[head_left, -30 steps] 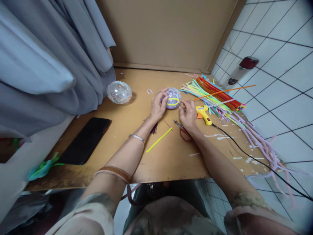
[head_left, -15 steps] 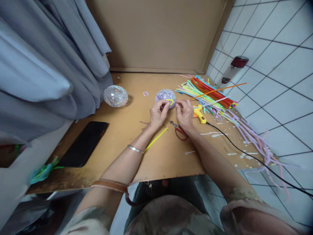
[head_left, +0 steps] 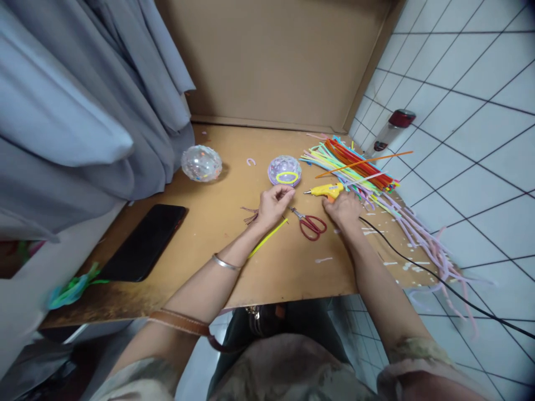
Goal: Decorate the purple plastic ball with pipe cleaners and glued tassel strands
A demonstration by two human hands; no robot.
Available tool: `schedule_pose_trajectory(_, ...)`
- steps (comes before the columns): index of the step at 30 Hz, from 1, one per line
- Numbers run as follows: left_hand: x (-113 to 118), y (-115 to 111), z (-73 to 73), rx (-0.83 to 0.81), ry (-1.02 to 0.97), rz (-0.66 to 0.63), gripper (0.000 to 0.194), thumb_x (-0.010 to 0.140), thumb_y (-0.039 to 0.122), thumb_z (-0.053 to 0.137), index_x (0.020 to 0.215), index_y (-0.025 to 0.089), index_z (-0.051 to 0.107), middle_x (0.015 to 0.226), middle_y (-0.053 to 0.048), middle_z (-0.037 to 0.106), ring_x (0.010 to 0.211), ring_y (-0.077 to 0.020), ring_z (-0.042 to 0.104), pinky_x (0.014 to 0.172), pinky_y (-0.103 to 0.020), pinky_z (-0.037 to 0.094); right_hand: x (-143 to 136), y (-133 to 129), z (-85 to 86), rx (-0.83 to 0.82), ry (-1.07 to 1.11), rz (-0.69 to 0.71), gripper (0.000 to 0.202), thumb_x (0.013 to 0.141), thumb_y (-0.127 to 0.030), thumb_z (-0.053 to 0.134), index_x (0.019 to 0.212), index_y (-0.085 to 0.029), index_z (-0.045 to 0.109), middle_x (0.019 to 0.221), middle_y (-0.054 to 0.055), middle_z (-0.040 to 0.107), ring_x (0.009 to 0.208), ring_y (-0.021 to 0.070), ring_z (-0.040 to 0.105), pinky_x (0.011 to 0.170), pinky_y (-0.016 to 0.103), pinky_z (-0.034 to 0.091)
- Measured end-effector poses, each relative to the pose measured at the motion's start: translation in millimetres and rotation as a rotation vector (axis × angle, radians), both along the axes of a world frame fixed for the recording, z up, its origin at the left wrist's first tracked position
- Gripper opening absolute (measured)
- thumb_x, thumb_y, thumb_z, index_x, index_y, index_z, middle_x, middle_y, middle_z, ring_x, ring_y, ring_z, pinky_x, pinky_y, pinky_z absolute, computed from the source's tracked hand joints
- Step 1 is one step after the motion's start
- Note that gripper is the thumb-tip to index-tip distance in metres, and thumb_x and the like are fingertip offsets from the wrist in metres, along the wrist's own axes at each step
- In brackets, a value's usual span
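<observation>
A small clear ball with a lilac decorated surface (head_left: 273, 167) sits mid-table. A bright yellow pipe-cleaner ring (head_left: 279, 179) lies against its near side. Just below the ring is my left hand (head_left: 272, 207), thumb and fingers pinched together; anything between the fingertips is too small to make out. My right hand (head_left: 346, 210) wraps the handle of a yellow hot glue gun (head_left: 326, 190), whose nozzle points left toward the ball. Between my hands lie red-handled scissors (head_left: 311, 225). A straight yellow pipe cleaner (head_left: 267, 238) runs beside my left wrist.
Bundled coloured pipe cleaners (head_left: 359, 161) lie at the back right, near a bottle (head_left: 390, 131). Another clear decorated ball (head_left: 202, 164) and a small pale curl (head_left: 251, 162) sit farther left. A black phone (head_left: 144, 242) lies front left. The gun's black cord (head_left: 401, 249) trails right.
My right hand has left the ball, moved right and taken hold of the glue gun, which now points left. The yellow ring rests at the ball; my left hand has drawn slightly back.
</observation>
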State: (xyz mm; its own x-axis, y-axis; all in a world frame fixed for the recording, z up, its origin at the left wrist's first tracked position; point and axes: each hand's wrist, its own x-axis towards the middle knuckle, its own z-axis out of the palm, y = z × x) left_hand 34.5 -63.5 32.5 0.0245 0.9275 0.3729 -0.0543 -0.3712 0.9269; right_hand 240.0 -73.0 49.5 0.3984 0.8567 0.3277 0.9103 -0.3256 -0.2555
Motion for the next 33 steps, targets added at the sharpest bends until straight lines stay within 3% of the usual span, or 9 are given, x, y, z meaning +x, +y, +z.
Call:
schedule_pose_trajectory(4, 7.3, -2.5, -1.0, -0.095, -0.069, -0.061, 0.022, 0.076, 0.036, 0.077, 0.074, 0.016, 0.068, 0.067, 0.000, 0.068, 0.061, -0.0109, 0.059, 0.064, -0.024, 0.049, 2.4, 4.5, -1.0, -0.013, 0.082, -0.003, 0.052, 0.076, -0.040, 0.065, 0.114, -0.006, 0.068, 0.113, 0.027, 0.071, 0.109, 0.0414, 0.065, 0.092, 0.052, 0.050)
schedule_pose_trajectory(7, 11.2, -3.1, -1.0, -0.158, -0.097, -0.099, 0.021, 0.074, 0.034, 0.079, 0.073, 0.016, 0.067, 0.066, 0.000, 0.068, 0.059, -0.0103, 0.059, 0.063, -0.024, 0.049, 5.5, 2.6, 7.2, -0.036, 0.163, -0.056, 0.046, 0.077, -0.042, 0.062, 0.108, -0.009, 0.071, 0.104, 0.025, 0.074, 0.099, 0.0389, 0.069, 0.083, 0.047, 0.053)
schedule_pose_trajectory(10, 11.9, -2.3, -0.4, -0.214, -0.133, -0.097, 0.020, 0.073, 0.031, 0.079, 0.071, 0.016, 0.066, 0.063, 0.000, 0.068, 0.055, -0.0095, 0.057, 0.060, -0.024, 0.049, 4.3, -2.2, 18.3, 0.044, 0.192, -0.120, 0.049, 0.076, -0.046, 0.061, 0.108, -0.010, 0.072, 0.102, 0.024, 0.074, 0.095, 0.0386, 0.069, 0.079, 0.046, 0.053)
schedule_pose_trajectory(16, 11.7, -1.6, 0.1, -0.286, -0.167, -0.122, 0.019, 0.072, 0.027, 0.079, 0.068, 0.016, 0.065, 0.061, 0.000, 0.067, 0.051, -0.0076, 0.053, 0.054, -0.022, 0.045, -2.9, -6.8, 30.1, 0.078, 0.175, -0.036, 0.046, 0.076, -0.045, 0.062, 0.107, -0.012, 0.071, 0.097, 0.021, 0.074, 0.092, 0.0369, 0.067, 0.078, 0.043, 0.051)
schedule_pose_trajectory(26, 12.2, -2.0, 1.2, -0.386, -0.170, -0.134, 0.013, 0.074, 0.017, 0.076, 0.068, 0.015, 0.064, 0.060, 0.000, 0.066, 0.049, -0.0069, 0.052, 0.053, -0.022, 0.042, -4.0, -5.5, 27.5, 0.164, 0.176, 0.057, 0.043, 0.070, -0.041, 0.064, 0.103, -0.014, 0.070, 0.092, 0.017, 0.074, 0.087, 0.0344, 0.064, 0.076, 0.043, 0.050)
schedule_pose_trajectory(33, 13.1, -4.3, 5.3, -0.404, -0.177, -0.130, 0.010, 0.075, 0.013, 0.072, 0.069, 0.014, 0.064, 0.059, 0.001, 0.065, 0.049, -0.0051, 0.051, 0.052, -0.020, 0.041, -9.2, -9.3, 29.6, 0.111, 0.163, 0.087, 0.047, 0.071, -0.043, 0.062, 0.106, -0.013, 0.069, 0.093, 0.016, 0.074, 0.088, 0.0346, 0.066, 0.076, 0.042, 0.051)
